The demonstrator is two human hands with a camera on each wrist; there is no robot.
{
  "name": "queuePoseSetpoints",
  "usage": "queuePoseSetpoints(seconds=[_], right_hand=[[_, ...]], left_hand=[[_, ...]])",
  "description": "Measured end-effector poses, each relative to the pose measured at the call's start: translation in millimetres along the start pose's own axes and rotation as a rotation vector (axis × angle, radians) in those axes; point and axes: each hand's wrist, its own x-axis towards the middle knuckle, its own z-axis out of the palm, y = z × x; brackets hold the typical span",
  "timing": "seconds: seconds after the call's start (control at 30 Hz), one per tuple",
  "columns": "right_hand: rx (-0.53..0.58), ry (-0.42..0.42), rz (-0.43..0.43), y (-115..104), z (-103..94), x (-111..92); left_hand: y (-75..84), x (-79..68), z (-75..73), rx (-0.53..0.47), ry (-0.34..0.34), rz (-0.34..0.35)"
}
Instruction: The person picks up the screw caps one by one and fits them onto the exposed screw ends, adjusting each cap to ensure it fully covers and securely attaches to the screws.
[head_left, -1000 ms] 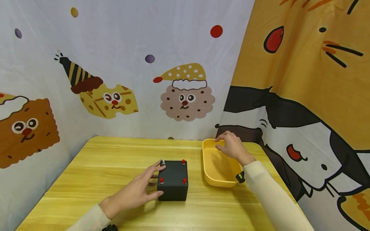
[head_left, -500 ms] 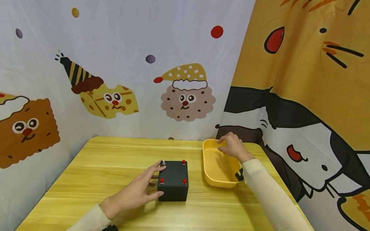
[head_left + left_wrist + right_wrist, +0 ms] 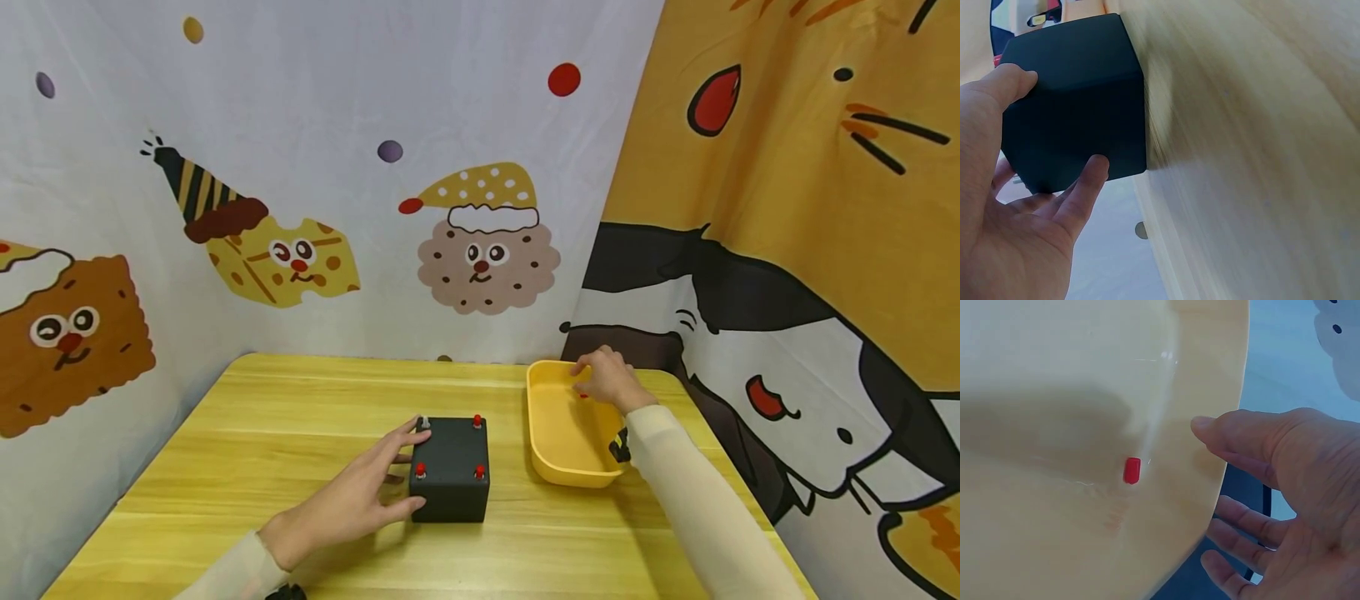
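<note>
In the head view, a black box (image 3: 450, 458) stands on the table, with red-capped pegs (image 3: 480, 472) at three top corners and a bare silver peg (image 3: 425, 423) at the back left. My left hand (image 3: 348, 492) grips the box's left side, thumb at the front and forefinger by the silver peg. From the left wrist view, its thumb and fingers touch the black box (image 3: 1079, 119). My right hand (image 3: 609, 379) is over the far right of the yellow tray (image 3: 573, 477), fingers spread. A small red cap (image 3: 1132, 470) lies inside the tray, apart from the right thumb.
The wooden table (image 3: 300, 392) bears the box left of the tray. Behind it hangs a white cartoon curtain (image 3: 337, 83), and on the right a yellow patterned curtain (image 3: 787, 192) comes close to the table's edge.
My right hand has drifted slightly right within the tray area, and a red spot now shows beneath its fingers. The left hand and black box have stayed put.
</note>
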Motion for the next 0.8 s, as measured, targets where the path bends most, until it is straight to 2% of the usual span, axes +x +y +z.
queuePoseSetpoints(seconds=[0.53, 0.8], right_hand=[[0.000, -0.055, 0.050, 6.3, 2.9, 6.5], [-0.042, -0.082, 0.071, 9.5, 7.1, 8.1]], left_hand=[[0.9, -0.4, -0.1, 0.008, -0.002, -0.014], [3.6, -0.4, -0.7, 0.001, -0.010, -0.026]])
